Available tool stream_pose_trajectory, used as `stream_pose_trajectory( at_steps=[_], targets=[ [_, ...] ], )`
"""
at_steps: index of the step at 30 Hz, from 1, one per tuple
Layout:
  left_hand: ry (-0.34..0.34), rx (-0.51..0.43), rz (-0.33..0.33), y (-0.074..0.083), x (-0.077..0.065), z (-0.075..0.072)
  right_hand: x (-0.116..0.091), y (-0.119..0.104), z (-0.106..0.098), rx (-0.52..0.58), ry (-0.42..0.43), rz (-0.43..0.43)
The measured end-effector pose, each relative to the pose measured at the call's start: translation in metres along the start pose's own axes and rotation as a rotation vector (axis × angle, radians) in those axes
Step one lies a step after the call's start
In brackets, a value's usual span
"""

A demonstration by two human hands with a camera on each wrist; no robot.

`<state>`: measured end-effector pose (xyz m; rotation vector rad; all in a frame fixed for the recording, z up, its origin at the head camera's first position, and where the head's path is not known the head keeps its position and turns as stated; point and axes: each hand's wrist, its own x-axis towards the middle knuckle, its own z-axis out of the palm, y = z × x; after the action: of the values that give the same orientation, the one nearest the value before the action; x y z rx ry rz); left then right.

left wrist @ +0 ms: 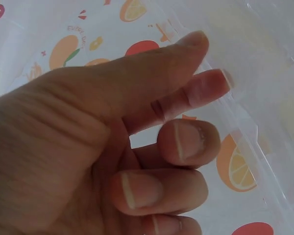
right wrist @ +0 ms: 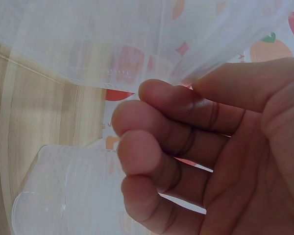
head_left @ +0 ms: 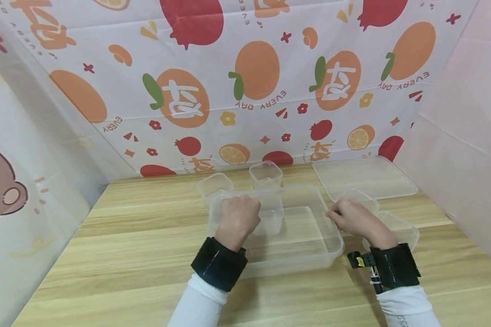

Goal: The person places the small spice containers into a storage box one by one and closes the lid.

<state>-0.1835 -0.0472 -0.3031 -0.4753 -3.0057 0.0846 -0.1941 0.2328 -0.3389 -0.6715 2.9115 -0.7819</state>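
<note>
A large clear rectangular plastic box (head_left: 294, 262) sits on the wooden table in the head view. My right hand (head_left: 353, 219) pinches its right rim between thumb and forefinger. In the right wrist view, the box wall (right wrist: 112, 44) rises from those fingertips, with the other fingers curled below. My left hand (head_left: 238, 219) is over the left part of the box, its thumb and forefinger pinching the rim of a small clear container (head_left: 273, 220). That container overlaps the box's inside in the head view. The left wrist view shows a clear plastic edge (left wrist: 252, 125) at these fingertips.
Two small clear containers stand behind the box, one at the left (head_left: 214, 185) and one nearer the middle (head_left: 266, 175). Two more, a farther one (head_left: 362, 200) and a nearer one (head_left: 403, 231), stand to its right. A flat clear lid (head_left: 364, 177) lies at the back right, before the printed curtain (head_left: 294, 131).
</note>
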Motion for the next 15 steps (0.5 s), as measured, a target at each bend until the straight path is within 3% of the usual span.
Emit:
stream_pose_trajectory(
  at_steps=[15],
  targets=[
    [0.073,-0.177,0.053,-0.023,-0.004,-0.019,0.001,0.000,-0.001,0.003,0.001,-0.006]
  ],
)
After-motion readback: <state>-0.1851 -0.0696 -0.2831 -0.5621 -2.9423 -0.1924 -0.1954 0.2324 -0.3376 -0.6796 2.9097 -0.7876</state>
